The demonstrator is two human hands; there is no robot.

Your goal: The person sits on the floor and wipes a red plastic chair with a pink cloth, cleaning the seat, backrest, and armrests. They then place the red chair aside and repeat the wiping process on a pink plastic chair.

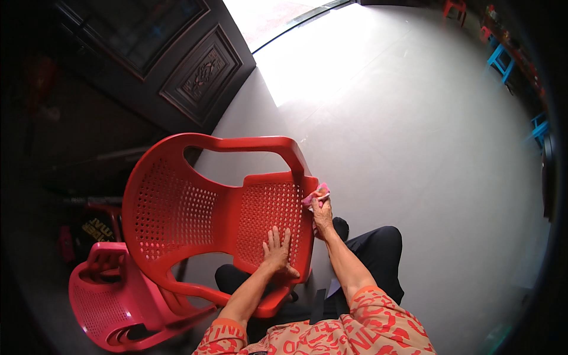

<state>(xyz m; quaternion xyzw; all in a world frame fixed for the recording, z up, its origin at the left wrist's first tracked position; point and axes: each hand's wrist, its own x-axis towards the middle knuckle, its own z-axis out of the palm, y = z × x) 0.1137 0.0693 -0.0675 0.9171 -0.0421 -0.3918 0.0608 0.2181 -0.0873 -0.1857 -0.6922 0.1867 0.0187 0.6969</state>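
Note:
A red plastic armchair (225, 192) with a perforated back and seat stands in front of me, its backrest to the left. My left hand (277, 254) lies flat on the seat, fingers spread, holding nothing. At the seat's right edge my right hand (322, 216) is closed around a pink and white cloth (317, 195), which touches the chair's edge near its far corner. Part of the cloth is hidden under my fingers.
A pink plastic chair (106, 307) stands at the lower left, close to the red one. Beyond them is a dark carved door (204, 74). Grey floor (426, 148) spreads to the right, with a blue stool (502, 62) and a red stool (455, 9) along the far side.

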